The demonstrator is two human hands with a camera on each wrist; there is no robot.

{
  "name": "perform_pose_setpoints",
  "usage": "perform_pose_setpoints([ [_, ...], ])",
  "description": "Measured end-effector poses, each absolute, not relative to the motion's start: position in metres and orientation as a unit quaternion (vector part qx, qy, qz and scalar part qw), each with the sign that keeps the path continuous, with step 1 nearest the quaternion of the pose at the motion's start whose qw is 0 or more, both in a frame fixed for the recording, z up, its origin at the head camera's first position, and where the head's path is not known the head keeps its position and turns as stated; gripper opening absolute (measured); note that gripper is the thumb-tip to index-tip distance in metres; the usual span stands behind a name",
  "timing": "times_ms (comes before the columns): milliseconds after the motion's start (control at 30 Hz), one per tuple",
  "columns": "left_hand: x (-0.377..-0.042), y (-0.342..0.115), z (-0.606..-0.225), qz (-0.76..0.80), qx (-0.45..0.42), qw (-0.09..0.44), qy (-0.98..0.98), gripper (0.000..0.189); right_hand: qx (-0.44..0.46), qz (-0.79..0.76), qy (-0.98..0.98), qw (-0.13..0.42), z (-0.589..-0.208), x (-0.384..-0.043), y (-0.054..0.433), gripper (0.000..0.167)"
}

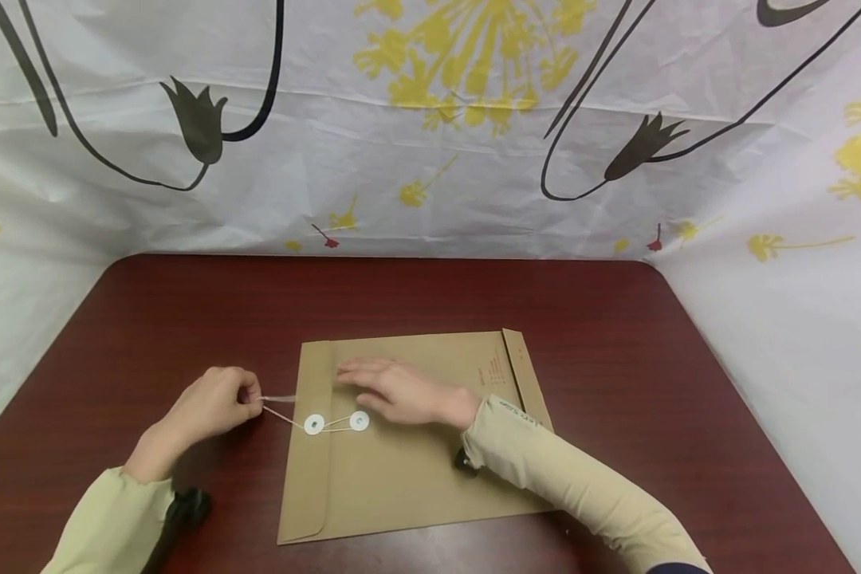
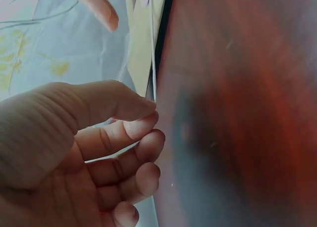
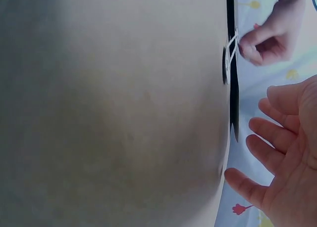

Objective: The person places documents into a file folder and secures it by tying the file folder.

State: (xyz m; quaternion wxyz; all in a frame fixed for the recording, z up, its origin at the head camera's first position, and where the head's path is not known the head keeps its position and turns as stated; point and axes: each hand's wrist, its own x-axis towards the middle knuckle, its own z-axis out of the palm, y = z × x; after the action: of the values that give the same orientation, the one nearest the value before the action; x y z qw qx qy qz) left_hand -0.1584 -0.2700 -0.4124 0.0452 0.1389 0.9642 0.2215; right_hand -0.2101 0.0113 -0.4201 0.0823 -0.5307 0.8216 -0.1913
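A brown paper document envelope [image 1: 402, 478] lies flat, its flap [image 1: 304, 478] on the left side. Two white button discs are on it, one disc [image 1: 314, 424] on the flap and the other disc [image 1: 359, 421] on the body, with white string running between them. My left hand [image 1: 211, 405], left of the envelope, pinches the string [image 2: 153, 54] between thumb and index finger and holds it taut from the flap disc. Above the envelope's upper middle, my right hand [image 1: 402, 391] has its fingers extended and relaxed, the little finger close to the paper in the right wrist view.
The envelope lies on a dark red wooden table [image 1: 208, 303] with rounded far corners. A white cloth [image 1: 430, 215] with yellow and black plant prints hangs behind and along the sides. Small red print [image 1: 498, 371] marks the envelope near its right-hand fold.
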Motion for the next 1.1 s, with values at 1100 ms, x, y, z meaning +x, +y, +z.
perform_pose_setpoints([
  [1100, -0.214, -0.256, -0.412, 0.233, 0.164, 0.046, 0.957, 0.020, -0.481, -0.008, 0.871, 0.103, -0.423, -0.209, -0.010, 0.046],
])
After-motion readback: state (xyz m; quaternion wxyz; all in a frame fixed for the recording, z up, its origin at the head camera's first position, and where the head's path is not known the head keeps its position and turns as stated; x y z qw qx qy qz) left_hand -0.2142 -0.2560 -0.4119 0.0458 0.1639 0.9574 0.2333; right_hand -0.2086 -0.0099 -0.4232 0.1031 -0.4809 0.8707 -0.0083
